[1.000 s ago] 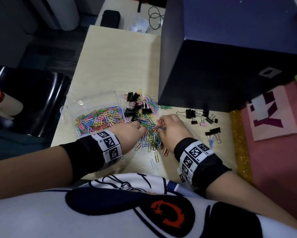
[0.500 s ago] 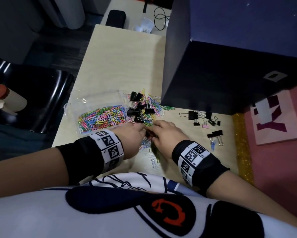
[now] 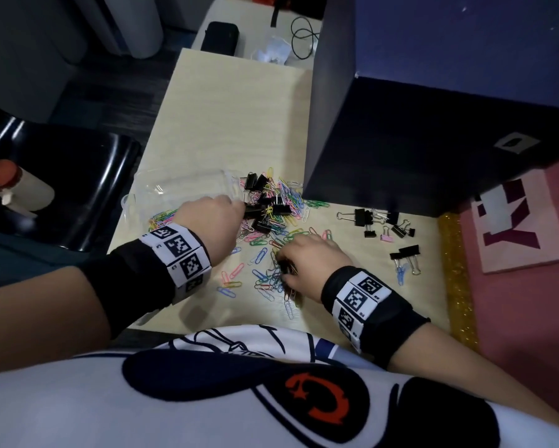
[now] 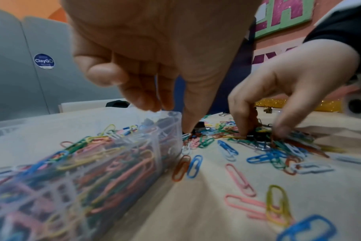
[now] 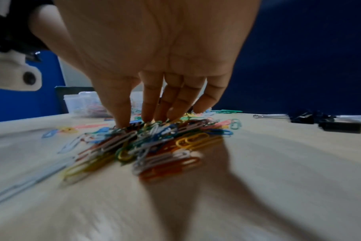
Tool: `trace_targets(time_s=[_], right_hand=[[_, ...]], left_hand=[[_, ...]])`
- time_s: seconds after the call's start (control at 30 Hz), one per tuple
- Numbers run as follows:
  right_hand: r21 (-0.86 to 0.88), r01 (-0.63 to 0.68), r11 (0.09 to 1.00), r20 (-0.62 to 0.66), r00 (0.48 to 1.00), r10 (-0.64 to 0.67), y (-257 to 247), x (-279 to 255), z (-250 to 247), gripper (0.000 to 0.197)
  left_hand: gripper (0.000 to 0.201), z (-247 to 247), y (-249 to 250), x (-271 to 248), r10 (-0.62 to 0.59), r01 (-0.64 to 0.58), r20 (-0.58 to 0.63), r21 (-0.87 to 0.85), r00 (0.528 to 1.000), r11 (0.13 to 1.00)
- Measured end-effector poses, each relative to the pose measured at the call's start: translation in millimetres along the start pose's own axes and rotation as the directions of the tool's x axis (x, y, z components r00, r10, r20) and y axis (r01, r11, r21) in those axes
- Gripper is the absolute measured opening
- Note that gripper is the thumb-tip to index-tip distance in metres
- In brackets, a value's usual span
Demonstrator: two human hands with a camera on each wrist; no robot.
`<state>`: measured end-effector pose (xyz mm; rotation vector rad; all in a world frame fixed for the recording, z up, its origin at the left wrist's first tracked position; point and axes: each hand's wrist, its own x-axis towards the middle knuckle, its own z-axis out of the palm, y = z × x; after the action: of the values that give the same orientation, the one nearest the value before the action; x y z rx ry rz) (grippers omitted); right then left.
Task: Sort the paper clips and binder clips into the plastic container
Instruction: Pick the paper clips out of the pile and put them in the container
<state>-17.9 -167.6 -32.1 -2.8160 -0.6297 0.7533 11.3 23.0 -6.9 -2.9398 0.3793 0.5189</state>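
Observation:
A clear plastic container (image 3: 181, 184) sits at the table's left with coloured paper clips (image 4: 97, 156) in its near compartment. My left hand (image 3: 237, 206) hangs over the container's right rim (image 4: 171, 117), fingers loosely curled, nothing seen in them. More to the right, my right hand (image 3: 284, 270) has its fingers straight down on a heap of paper clips (image 5: 155, 140); the left wrist view shows this hand (image 4: 258, 133) too. Black binder clips (image 3: 267, 210) lie mixed with paper clips behind the hands.
More binder clips (image 3: 383, 223) lie scattered at the table's right, with a few nearer ones (image 3: 407, 253). A big dark blue box (image 3: 417, 124) stands close behind. A gold glitter strip (image 3: 456, 270) borders the table's right edge. A black chair (image 3: 61, 182) stands at left.
My left hand left the heap and moved up and left to the container's rim. My right hand stayed on the heap and drew it a little toward me.

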Motion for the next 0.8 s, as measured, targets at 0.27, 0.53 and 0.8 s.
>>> trace_targets(time_s=[0.27,0.53,0.8], right_hand=[[0.084,-0.009,0.996,-0.046,0.999,0.012,-2.9,1.6,3.2,0.023],[0.265,-0.034,0.964,-0.056,0.997,0.050,1.7,-1.9,-3.9,0.011],[0.444,-0.204,0.873,-0.233,0.914,0.332,29.0,-2.5,-9.9,0.017]], left_hand=[[0.015,5.0,-5.0,1.5,0.028,-0.037,0.062,0.151,0.998,0.988],[0.009,-0.4,-12.0,25.5,-0.008,0.009,-0.031,0.016,0.999,1.000],[0.021,-4.3,-2.3,22.1,0.037,-0.056,-0.145,-0.128,0.989,0.990]])
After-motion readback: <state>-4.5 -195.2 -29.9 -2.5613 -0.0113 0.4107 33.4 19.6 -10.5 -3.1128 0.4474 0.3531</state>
